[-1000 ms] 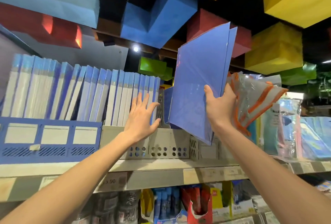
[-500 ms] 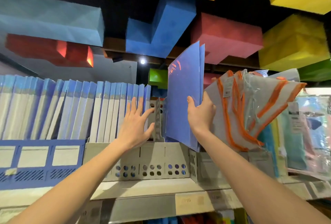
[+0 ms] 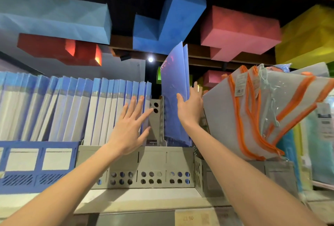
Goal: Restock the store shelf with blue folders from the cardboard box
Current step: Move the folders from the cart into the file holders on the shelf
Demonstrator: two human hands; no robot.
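At the left end of the shelf a blue file rack and, beside it, a grey perforated rack carry a row of blue folders, all leaning to the right. The left hand lies flat against the rightmost of them, fingers spread wide and gripping nothing. If that hand lifts too soon, the leaning row will probably slump onto the rack's upright divider and over the free slot.

Right of the divider, the right hand holds the held blue folder by its near edge, thumb on the front face and fingers behind. The folder stands nearly upright, its lower edge already down inside the right end of the grey rack, and two leaves show at its top. Whether it has reached the rack floor is hidden. The thin plastic looks floppy: pushed down at an angle, it could buckle or catch on the divider, and the two leaves could splay apart.

Just beside the right wrist, orange-trimmed pouches lean leftward. A careless pull-back of the arm could drag them across the slot or tip them off the shelf's front edge.

The cardboard box is out of view.
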